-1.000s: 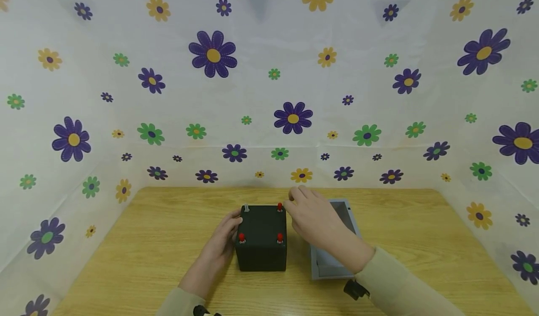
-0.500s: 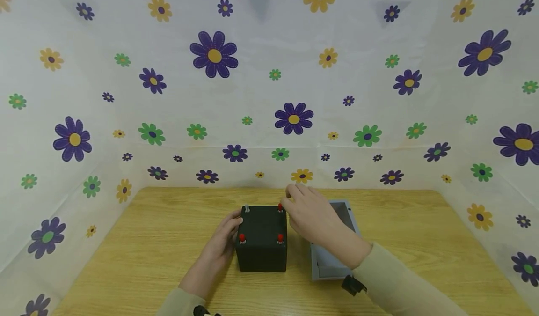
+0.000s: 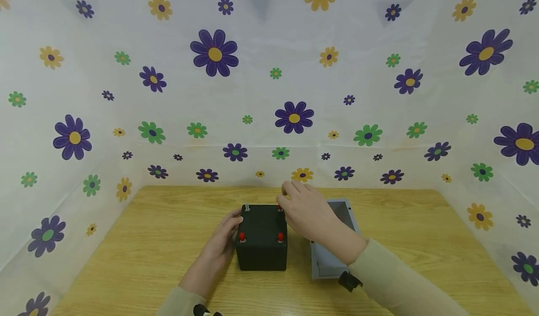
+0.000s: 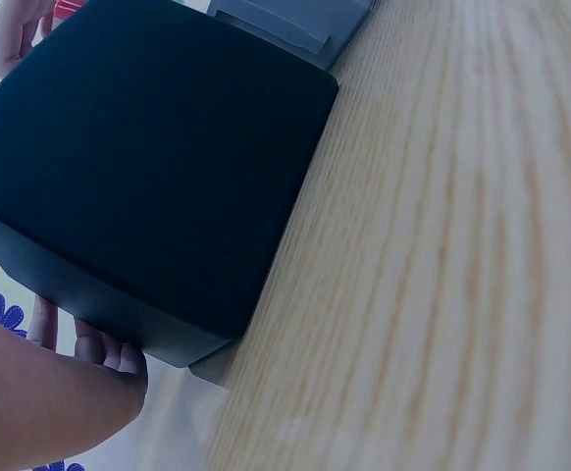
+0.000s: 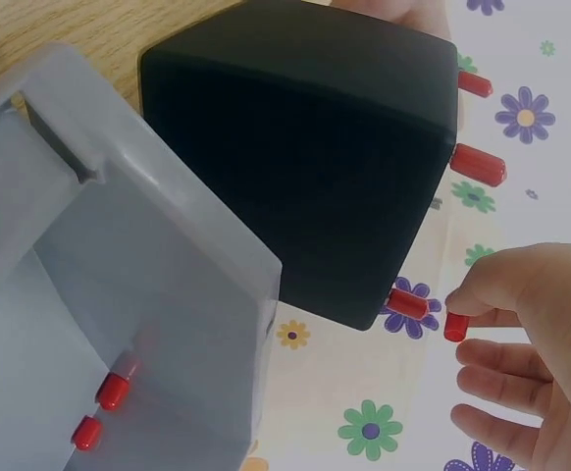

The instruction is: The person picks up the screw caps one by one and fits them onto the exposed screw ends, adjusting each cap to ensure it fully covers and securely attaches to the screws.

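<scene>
1. Black and matt, a cube-shaped block (image 3: 262,238) stands near the middle of the pale wooden table (image 3: 139,246) in the head view, with small red caps on pins at its top corners. The left hand (image 3: 219,246) lies against the block's left face, fingers curved along it, steadying more than clutching. The right hand (image 3: 304,213) hovers at the far right corner, fingertips over the red-capped pin (image 3: 280,207) there; it is plainly the nearer hand to that pin. A grey rectangular plastic tray (image 3: 342,213) sits just to the right of the block, partly hidden under the right forearm.

2. From the left wrist, the block (image 4: 148,167) fills the frame, resting on the wood grain, with the left hand's fingertips (image 4: 109,351) pressed to its lower edge and a corner of the grey tray (image 4: 295,25) beyond.

3. From the right wrist, the right hand (image 5: 531,343) pinches a small red cylindrical cap (image 5: 454,327) between thumb and forefinger, just beside the corner pin (image 5: 408,301), whose long axis points out from the block's studded face. Two loose red caps (image 5: 112,390) lie inside the tray (image 5: 168,245), against its inner wall.
</scene>
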`<state>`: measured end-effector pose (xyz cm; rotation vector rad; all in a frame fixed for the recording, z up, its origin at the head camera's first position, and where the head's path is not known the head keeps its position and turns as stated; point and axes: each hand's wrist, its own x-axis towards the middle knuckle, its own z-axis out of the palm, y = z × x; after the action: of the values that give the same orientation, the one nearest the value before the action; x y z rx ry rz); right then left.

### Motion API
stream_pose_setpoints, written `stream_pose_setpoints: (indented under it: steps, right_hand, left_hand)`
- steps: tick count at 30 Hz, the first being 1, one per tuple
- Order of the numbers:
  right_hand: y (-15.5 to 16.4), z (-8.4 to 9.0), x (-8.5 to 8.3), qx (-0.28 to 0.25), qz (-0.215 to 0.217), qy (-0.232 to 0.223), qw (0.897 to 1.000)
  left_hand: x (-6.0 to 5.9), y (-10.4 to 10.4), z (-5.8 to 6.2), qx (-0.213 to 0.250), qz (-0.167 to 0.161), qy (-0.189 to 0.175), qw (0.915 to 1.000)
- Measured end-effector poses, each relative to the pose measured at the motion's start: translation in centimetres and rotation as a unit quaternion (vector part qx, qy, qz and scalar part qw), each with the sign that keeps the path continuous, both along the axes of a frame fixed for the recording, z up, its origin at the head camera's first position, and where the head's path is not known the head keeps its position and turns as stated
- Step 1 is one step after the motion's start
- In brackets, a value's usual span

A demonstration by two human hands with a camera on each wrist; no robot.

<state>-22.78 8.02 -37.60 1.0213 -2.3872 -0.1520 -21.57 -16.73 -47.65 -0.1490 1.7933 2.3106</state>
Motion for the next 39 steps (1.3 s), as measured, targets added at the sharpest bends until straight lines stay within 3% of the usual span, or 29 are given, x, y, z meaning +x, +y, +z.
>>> stream_pose_setpoints:
  steps: [39]
  right_hand:
    - [-1.8,0.0,-0.5,0.012,0.02,-0.015,1.0]
  left_hand:
    - [0.1,0.0,0.2,-0.015,0.002,-0.003,0.9999]
